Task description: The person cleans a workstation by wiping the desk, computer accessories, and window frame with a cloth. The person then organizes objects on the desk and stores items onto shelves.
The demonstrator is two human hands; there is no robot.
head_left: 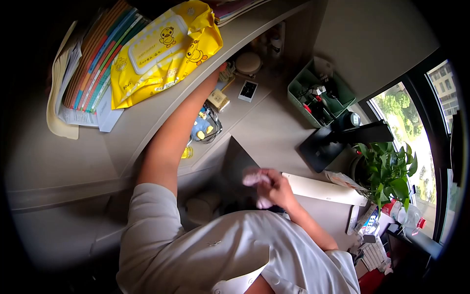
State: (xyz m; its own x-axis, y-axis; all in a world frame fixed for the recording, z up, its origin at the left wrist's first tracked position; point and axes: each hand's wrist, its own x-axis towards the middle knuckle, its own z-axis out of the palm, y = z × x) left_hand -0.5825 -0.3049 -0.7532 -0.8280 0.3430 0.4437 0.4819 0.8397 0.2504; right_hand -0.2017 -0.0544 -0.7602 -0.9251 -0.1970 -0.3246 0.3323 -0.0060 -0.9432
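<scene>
My left arm reaches up into the space below the upper shelf board. Only a bit of my left hand point(223, 67) shows past the board's edge, and its fingers are hidden. Near it lie a round beige case point(248, 63), a photo card point(247, 91) and a small yellowish box point(218, 100). My right hand point(279, 188) is in front of my chest, slightly blurred, its fingers closed around a crumpled pinkish-white cloth-like piece point(264, 202). A blue plush toy point(201, 128) sits beneath my left forearm.
On the upper shelf point(127, 142) lie a yellow wipes pack point(166, 54) and a row of books point(100, 61). To the right are a green bin point(301, 100) of small items, a black stand point(318, 152), a potted plant point(391, 171) and a keyboard point(373, 255) by the window.
</scene>
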